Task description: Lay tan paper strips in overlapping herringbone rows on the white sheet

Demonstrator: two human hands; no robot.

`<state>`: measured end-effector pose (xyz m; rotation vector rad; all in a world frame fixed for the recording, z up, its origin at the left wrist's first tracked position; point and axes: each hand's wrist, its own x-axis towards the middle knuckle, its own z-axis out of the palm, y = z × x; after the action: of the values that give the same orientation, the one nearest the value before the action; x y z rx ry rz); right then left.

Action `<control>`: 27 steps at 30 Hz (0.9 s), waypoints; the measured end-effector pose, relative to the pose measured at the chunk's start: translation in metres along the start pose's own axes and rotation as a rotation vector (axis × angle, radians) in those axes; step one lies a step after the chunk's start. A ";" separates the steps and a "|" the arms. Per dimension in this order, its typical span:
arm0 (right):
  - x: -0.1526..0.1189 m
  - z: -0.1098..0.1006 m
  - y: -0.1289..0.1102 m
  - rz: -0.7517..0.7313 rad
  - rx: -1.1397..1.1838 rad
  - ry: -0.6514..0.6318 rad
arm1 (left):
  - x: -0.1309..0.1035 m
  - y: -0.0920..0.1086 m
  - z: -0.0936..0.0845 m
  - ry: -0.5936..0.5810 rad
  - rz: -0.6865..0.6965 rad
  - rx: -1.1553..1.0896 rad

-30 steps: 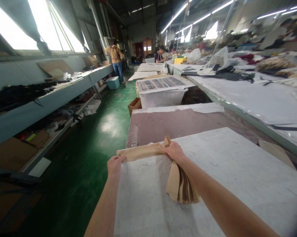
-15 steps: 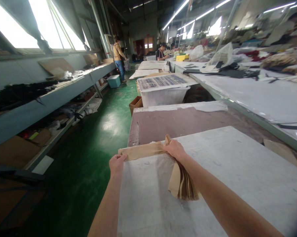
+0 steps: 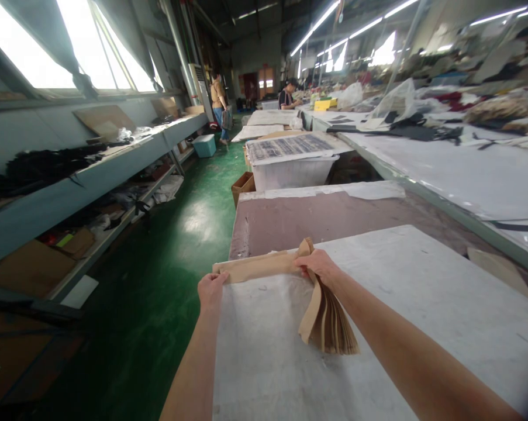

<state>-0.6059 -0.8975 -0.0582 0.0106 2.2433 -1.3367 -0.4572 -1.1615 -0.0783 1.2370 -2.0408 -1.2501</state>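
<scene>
A tan fabric strip (image 3: 259,268) lies flat along the far left edge of the white-covered table (image 3: 255,351). My left hand (image 3: 211,289) pinches the strip's left end at the table corner. Closed around a folded bundle of tan fabric strips (image 3: 327,321), my right hand (image 3: 318,266) rests at the strip's right end. The bundle's layers fan out below that hand toward me, and a folded bit sticks up above it. Whether the flat strip joins the bundle is hidden by my right fingers.
Beyond the white cover lies a brownish board (image 3: 299,216), then a white plastic bin (image 3: 290,172) with a patterned sheet on top. A cardboard box (image 3: 242,186) stands beside it. Left of the green floor (image 3: 176,280) runs a long shelf bench (image 3: 114,149). Two people are farther back.
My right hand has shifted slightly right with the bundle, whose fanned layers spread a little wider. My left hand keeps its pinch at the corner. The standing person in the background has turned and moved.
</scene>
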 end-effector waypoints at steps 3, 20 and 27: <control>-0.001 -0.002 0.000 -0.004 0.043 -0.029 | -0.001 0.002 0.000 -0.014 -0.039 -0.012; 0.000 0.009 -0.003 -0.041 -0.379 0.177 | -0.001 0.001 -0.002 0.009 0.019 0.086; -0.001 0.010 -0.004 -0.030 -0.452 0.186 | -0.003 0.000 -0.001 0.007 0.041 0.115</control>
<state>-0.6023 -0.9078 -0.0580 -0.0621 2.6655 -0.8447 -0.4552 -1.1597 -0.0773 1.2422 -2.1484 -1.1216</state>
